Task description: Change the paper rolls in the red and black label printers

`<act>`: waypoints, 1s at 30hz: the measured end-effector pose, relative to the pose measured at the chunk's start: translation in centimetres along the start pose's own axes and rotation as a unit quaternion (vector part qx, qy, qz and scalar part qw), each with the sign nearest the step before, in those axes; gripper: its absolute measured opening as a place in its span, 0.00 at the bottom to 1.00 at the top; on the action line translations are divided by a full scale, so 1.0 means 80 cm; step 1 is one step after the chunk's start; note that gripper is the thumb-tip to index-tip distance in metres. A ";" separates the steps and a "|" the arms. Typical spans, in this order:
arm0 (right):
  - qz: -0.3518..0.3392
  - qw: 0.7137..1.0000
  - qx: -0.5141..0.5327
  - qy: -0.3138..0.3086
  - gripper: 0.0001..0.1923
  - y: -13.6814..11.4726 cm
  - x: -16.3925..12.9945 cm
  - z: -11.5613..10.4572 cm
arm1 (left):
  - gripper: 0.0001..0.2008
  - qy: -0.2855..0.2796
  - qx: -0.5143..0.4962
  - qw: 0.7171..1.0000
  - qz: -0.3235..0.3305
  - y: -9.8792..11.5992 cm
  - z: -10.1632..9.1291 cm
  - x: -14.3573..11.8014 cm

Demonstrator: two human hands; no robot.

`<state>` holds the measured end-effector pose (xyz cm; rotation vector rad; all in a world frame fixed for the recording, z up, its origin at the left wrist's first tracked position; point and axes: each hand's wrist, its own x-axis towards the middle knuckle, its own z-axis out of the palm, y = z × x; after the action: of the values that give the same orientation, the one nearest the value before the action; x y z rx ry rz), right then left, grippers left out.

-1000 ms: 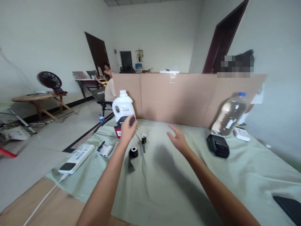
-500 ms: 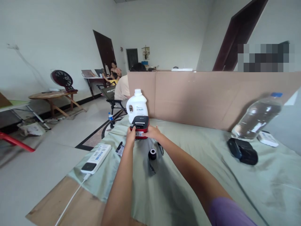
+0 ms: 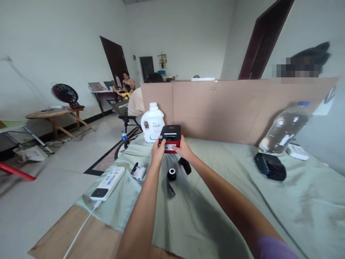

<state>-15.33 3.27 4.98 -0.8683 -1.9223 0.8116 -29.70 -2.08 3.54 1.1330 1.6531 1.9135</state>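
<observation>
Between my two hands is a small black-and-red label printer (image 3: 170, 136) with a slot across its top. My left hand (image 3: 157, 151) grips its left side, thumb on the front edge. On the right side my right hand (image 3: 184, 149) is closed around it, fingers partly hidden. Nearer me on the green cloth (image 3: 215, 169) stands a black roll with a white core (image 3: 171, 174), a dark strip trailing from it. A flat black piece (image 3: 185, 166) lies under my right wrist. Left of my left forearm rests a white paper roll (image 3: 139, 172) with dark marks.
A white jug (image 3: 152, 124) stands behind the printer, before a cardboard panel (image 3: 215, 108). A white power strip (image 3: 108, 183) with its cable lies at left. At right are a large clear bottle (image 3: 284, 127), a black device (image 3: 270, 166) and a white box (image 3: 297, 151). People sit beyond.
Both hands have moved the printer to the right, away from in front of the jug. The view has shifted slightly, and the white roll and flat black piece show more fully.
</observation>
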 end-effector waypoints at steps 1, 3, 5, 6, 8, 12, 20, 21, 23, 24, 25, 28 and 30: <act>-0.025 0.999 0.014 0.017 0.39 -0.005 -0.005 -0.018 | 0.20 -0.006 0.000 1.000 0.012 0.014 0.009 -0.007; -0.066 0.996 0.028 0.046 0.42 -0.012 -0.020 -0.055 | 0.21 -0.020 -0.002 0.999 0.037 0.043 0.029 -0.027; -0.087 0.993 0.038 0.065 0.43 -0.014 -0.044 -0.093 | 0.23 -0.041 -0.007 0.996 0.075 0.072 0.051 -0.058; -0.090 0.992 0.043 0.072 0.43 -0.012 -0.060 -0.112 | 0.24 -0.051 -0.013 0.994 0.091 0.085 0.063 -0.076; -0.084 0.991 0.043 0.089 0.44 -0.005 -0.099 -0.148 | 0.26 -0.073 -0.028 0.992 0.101 0.101 0.088 -0.119; -0.066 0.990 -0.026 0.124 0.45 0.019 -0.185 -0.200 | 0.28 -0.108 -0.067 0.990 0.061 0.095 0.129 -0.206; -0.036 0.989 -0.087 0.116 0.44 0.073 -0.277 -0.222 | 0.30 -0.155 -0.093 0.983 -0.006 0.049 0.153 -0.283; -0.036 0.988 -0.098 0.115 0.45 0.078 -0.280 -0.221 | 0.30 -0.153 -0.093 0.984 -0.010 0.047 0.152 -0.286; -0.037 0.985 -0.116 0.118 0.47 0.087 -0.284 -0.218 | 0.30 -0.151 -0.091 0.984 -0.017 0.043 0.151 -0.289; -0.038 0.984 -0.121 0.121 0.47 0.091 -0.286 -0.216 | 0.29 -0.152 -0.090 0.984 -0.017 0.041 0.150 -0.290; -0.041 0.983 -0.125 0.125 0.47 0.093 -0.287 -0.215 | 0.30 -0.154 -0.087 0.984 -0.017 0.040 0.149 -0.291; -0.048 0.981 -0.135 0.131 0.48 0.099 -0.291 -0.212 | 0.31 -0.158 -0.085 0.984 -0.021 0.037 0.148 -0.294; -0.050 0.980 -0.142 0.131 0.48 0.101 -0.293 -0.211 | 0.31 -0.162 -0.090 0.982 -0.029 0.037 0.148 -0.295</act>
<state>10.92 -7.91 -4.42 -0.9866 -1.8538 0.3460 -5.66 -12.16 -1.56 1.2326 1.2975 1.6956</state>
